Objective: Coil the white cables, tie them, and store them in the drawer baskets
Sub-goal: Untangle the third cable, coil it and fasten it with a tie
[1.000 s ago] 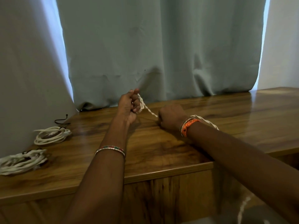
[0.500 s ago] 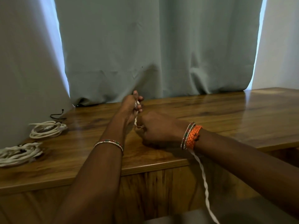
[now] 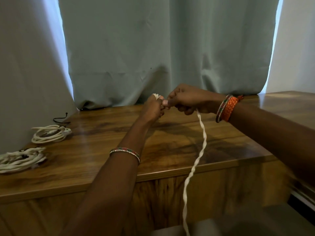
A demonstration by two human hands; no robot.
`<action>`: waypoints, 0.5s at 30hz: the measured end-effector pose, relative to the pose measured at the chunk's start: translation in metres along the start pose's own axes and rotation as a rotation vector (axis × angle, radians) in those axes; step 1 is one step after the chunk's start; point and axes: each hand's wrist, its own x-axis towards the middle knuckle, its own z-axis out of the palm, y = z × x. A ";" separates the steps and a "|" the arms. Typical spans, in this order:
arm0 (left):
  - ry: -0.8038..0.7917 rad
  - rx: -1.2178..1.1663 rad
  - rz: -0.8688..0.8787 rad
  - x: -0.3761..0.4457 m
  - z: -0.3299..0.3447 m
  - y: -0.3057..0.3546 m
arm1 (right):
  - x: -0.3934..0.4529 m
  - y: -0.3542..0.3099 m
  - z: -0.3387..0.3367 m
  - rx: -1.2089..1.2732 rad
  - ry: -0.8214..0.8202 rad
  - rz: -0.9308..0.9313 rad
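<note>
Both hands are meeting at the centre of the frame, raised a little above the wooden top (image 3: 102,169). The left hand (image 3: 153,109) is closed around the end of the white cable (image 3: 202,138) — a pale tuft of it is showing above the knuckles — and the right hand (image 3: 187,99) is pinching the same cable just beside it, thumb tips almost touching. From under the right hand the cable is hanging down in a loose twisted line, crossing the front edge of the top and running out of the bottom of the frame.

The cable is looking light and limp, a twisted pair that is bending wherever it is let go, so it is likely to spring out of its loops unless each turn is being pinched at one spot. The best hold seems to be where the left hand already is, at the end, with the right hand feeding slack up from below.

Two finished coils are lying at the left of the frame: the rear coil (image 3: 51,134) near the curtain (image 3: 153,48) and the front coil (image 3: 20,159) at the edge, with a thin black tie (image 3: 60,118) behind them.

Against half a second ago, the hands are sitting higher and further back, the right hand has turned so the cable drops from its palm rather than from behind the wrist, and the coils have not moved.
</note>
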 end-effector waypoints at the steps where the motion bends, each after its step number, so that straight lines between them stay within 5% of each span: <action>1: -0.008 -0.046 0.005 -0.001 0.003 0.001 | 0.001 0.005 -0.002 0.056 -0.001 -0.021; 9: -0.183 -0.299 -0.140 -0.005 0.006 0.009 | 0.023 0.034 -0.011 -0.446 0.343 -0.428; 15: -0.445 -0.364 -0.219 -0.016 0.011 0.021 | 0.021 0.062 -0.025 -1.192 0.526 -0.668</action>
